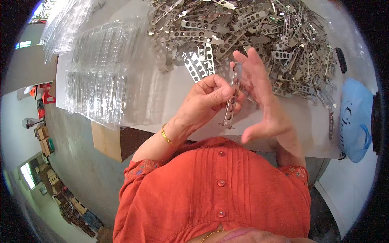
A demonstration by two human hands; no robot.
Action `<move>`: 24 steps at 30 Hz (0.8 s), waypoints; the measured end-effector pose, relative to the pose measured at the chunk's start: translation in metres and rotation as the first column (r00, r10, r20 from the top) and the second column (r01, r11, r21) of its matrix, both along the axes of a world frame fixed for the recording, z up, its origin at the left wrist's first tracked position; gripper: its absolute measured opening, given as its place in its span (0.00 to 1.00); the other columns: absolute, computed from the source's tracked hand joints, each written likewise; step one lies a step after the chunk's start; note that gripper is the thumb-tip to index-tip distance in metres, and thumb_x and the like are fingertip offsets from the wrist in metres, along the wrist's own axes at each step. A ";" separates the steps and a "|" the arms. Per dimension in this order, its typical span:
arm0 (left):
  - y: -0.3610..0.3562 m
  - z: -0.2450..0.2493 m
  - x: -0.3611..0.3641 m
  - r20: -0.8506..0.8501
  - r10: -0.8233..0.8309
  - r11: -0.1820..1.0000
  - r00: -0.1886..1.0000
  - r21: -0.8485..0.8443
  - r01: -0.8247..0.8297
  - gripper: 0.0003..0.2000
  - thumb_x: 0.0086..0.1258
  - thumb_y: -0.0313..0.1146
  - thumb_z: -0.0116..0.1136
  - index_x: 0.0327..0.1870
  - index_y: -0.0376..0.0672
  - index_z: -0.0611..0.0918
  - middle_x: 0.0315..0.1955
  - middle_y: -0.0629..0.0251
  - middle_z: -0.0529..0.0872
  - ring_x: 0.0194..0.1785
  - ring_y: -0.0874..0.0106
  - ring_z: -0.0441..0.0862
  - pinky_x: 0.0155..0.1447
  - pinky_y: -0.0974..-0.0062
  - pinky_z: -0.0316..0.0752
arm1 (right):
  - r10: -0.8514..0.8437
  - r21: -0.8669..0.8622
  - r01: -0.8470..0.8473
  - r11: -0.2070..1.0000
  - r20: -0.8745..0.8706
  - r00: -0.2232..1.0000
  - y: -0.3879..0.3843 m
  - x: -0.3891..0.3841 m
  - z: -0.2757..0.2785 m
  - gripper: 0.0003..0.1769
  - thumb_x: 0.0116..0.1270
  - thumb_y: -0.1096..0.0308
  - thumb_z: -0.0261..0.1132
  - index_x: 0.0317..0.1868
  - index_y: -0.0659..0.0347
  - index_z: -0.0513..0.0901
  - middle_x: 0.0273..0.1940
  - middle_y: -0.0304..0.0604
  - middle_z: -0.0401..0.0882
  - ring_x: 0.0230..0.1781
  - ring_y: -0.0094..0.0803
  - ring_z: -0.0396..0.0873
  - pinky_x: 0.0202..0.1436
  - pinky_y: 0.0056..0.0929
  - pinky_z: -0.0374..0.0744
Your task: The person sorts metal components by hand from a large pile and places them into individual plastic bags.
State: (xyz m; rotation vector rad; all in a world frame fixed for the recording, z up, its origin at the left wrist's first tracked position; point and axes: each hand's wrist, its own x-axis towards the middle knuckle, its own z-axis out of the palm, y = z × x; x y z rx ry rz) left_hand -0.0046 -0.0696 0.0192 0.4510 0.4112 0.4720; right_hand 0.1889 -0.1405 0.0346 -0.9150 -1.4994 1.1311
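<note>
My left hand (pixel 208 97) pinches a shiny metal strip (pixel 232 104) with a row of round holes, gripping it between thumb and fingers. The strip stands nearly lengthwise in front of me, its lower end over the table's near edge. Beside it, my right hand (pixel 265 97) is open, thumb spread away from raised fingers, the fingertips near the strip's upper end. Just beyond my left hand lie several bright perforated strips (pixel 197 67) side by side. Behind both hands spreads a large heap of similar metal strips (pixel 243 30).
Clear plastic trays (pixel 95 75) lie on the left of the white table (pixel 148 93), with more plastic stacked behind. A blue plastic bag (pixel 354 121) sits at the right edge, near a black object (pixel 341 60). A cardboard box (pixel 106 139) stands below the table's left side.
</note>
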 end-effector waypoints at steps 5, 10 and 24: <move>-0.005 -0.002 0.000 0.005 -0.105 0.987 0.994 0.127 0.104 0.07 0.72 0.33 0.64 0.39 0.41 0.79 0.40 0.55 0.87 0.41 0.67 0.86 0.48 0.69 0.82 | -0.010 -0.307 -0.090 0.947 -0.310 0.951 0.001 0.018 -0.002 0.42 0.64 0.61 0.73 0.73 0.65 0.62 0.66 0.46 0.68 0.63 0.30 0.73 0.62 0.31 0.74; -0.008 0.005 0.001 -0.049 -0.234 0.956 0.971 0.170 0.239 0.07 0.71 0.31 0.65 0.38 0.40 0.79 0.39 0.56 0.87 0.41 0.68 0.87 0.47 0.70 0.82 | 0.053 -0.234 -0.104 0.967 -0.214 0.975 -0.004 0.017 0.004 0.11 0.67 0.75 0.69 0.48 0.64 0.80 0.40 0.37 0.82 0.37 0.20 0.82 0.42 0.20 0.81; -0.020 0.017 0.001 -0.467 -0.040 0.642 0.883 0.665 0.381 0.10 0.79 0.29 0.52 0.55 0.35 0.73 0.41 0.60 0.85 0.42 0.74 0.83 0.46 0.73 0.79 | -0.063 -0.351 0.017 0.936 -0.120 0.991 -0.011 0.011 0.014 0.07 0.66 0.74 0.68 0.44 0.62 0.81 0.40 0.38 0.82 0.38 0.21 0.81 0.42 0.25 0.79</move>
